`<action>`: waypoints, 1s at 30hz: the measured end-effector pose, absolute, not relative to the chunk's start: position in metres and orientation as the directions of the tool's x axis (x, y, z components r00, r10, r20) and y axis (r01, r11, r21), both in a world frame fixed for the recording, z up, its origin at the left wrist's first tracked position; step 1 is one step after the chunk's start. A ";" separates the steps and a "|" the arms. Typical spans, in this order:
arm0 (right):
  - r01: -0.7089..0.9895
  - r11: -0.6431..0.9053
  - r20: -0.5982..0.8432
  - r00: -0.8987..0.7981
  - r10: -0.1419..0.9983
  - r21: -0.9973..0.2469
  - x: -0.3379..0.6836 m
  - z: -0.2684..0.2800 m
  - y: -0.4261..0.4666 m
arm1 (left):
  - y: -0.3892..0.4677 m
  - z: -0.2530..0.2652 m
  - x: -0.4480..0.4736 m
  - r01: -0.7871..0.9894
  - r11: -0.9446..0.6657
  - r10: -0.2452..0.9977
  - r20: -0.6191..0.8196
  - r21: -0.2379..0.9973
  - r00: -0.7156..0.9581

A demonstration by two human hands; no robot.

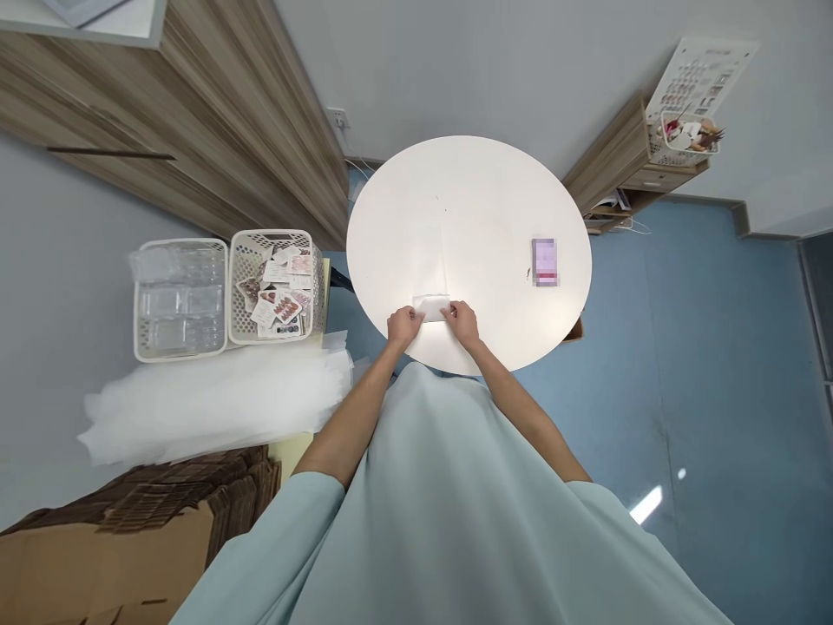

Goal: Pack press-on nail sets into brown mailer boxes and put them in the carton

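My left hand (404, 326) and my right hand (462, 324) grip the two ends of a small, pale, flat packet (432, 307) near the front edge of the white oval table (482, 191). The fingers of both hands are closed on its sides, thumbs on top. From the packet a thin translucent wrapping sheet (429, 256) runs flat across the tabletop, away from me. Whatever lies inside the packet is hidden. Further right on the table sits a purple box (545, 262), its surface blurred, with a small dark mark beside it.
To the left stand a white basket (138, 321) of clear plastic boxes and another basket (317, 295) of printed cards. Nearer me lie a stack of white translucent sheets (214, 399) and flattened cardboard boxes (123, 555). A wooden cabinet (625, 156) stands at the right.
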State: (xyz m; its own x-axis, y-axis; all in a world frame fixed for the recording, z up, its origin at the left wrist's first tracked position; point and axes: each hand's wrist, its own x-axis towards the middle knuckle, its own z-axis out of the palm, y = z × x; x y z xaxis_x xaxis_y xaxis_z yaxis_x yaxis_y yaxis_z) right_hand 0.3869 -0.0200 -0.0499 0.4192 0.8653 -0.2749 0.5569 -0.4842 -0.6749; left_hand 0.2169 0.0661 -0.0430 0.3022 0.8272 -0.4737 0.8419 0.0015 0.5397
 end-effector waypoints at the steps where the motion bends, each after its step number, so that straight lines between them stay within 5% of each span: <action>1: 0.551 -0.508 -0.293 0.434 0.852 -0.662 0.386 -0.050 -0.018 | 0.067 -0.043 0.218 0.854 0.003 0.828 -0.480 0.520 0.289; 5: 0.622 -0.506 -0.250 0.455 0.854 -0.597 0.386 -0.045 -0.009 | 0.068 -0.042 0.226 0.879 -0.043 0.887 -0.387 0.475 0.253; 10: 0.828 -0.212 -0.165 0.147 0.975 -0.519 0.394 -0.038 0.005 | 0.071 -0.045 0.235 0.712 -0.451 0.771 -0.167 0.538 0.614; 15: 0.851 -0.141 -0.268 0.000 0.963 -0.506 0.400 -0.039 0.002 | 0.074 -0.045 0.226 0.651 -0.554 0.653 -0.216 0.519 0.726; 30: 0.901 0.022 -0.125 -0.085 0.989 -0.433 0.380 -0.040 -0.097 | 0.017 -0.032 0.160 0.598 -0.605 0.518 -0.309 0.526 0.797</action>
State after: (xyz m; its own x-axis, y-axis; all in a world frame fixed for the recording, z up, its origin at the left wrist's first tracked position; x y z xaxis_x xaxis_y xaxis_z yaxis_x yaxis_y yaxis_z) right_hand 0.3800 -0.0975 -0.0405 -0.0846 0.9885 -0.1249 0.9010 0.0224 -0.4333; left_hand 0.1595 0.0166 -0.0315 0.7972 0.5185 -0.3093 0.5977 -0.6054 0.5255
